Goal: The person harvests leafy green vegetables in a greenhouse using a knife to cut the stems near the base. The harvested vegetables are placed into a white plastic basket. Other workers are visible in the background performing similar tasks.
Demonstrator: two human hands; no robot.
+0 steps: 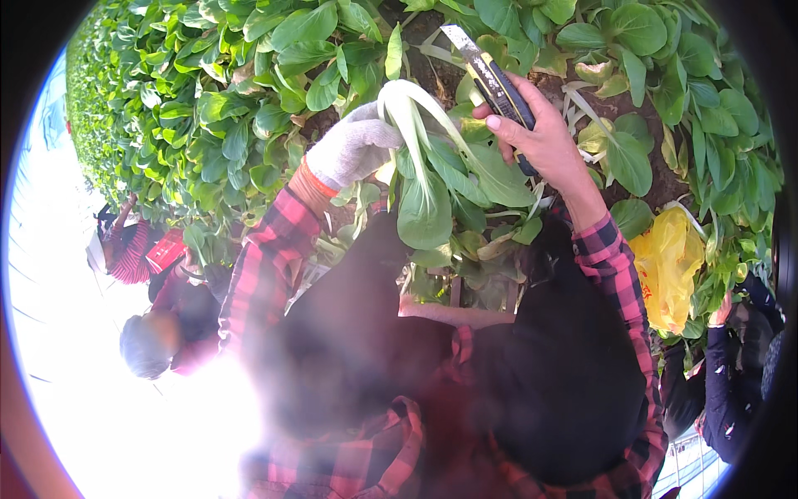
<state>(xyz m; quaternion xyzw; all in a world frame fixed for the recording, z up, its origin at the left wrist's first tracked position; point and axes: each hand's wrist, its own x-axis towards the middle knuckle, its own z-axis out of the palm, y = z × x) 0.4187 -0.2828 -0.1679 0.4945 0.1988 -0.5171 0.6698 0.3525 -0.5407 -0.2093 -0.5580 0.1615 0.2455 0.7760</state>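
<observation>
My left hand [356, 148], in a pale knitted glove with an orange cuff, grips a head of bok choy [430, 168] by its pale stalks near the base. Its green leaves hang down towards my knees. In my bare right hand [536, 134] is a yellow and black utility knife [499, 87]. Its blade [460, 38] is out, dirty, and points up and to the left, away from the held plant. The knife and the bok choy are apart, a short gap between them.
Leafy bok choy plants [249, 100] grow densely ahead and to the left, more [704, 93] to the right. A yellow plastic bag [670, 268] lies by my right forearm. Other people [149, 343] are at the left, one beside a red box [167, 249]; another person [726, 374] is at the right.
</observation>
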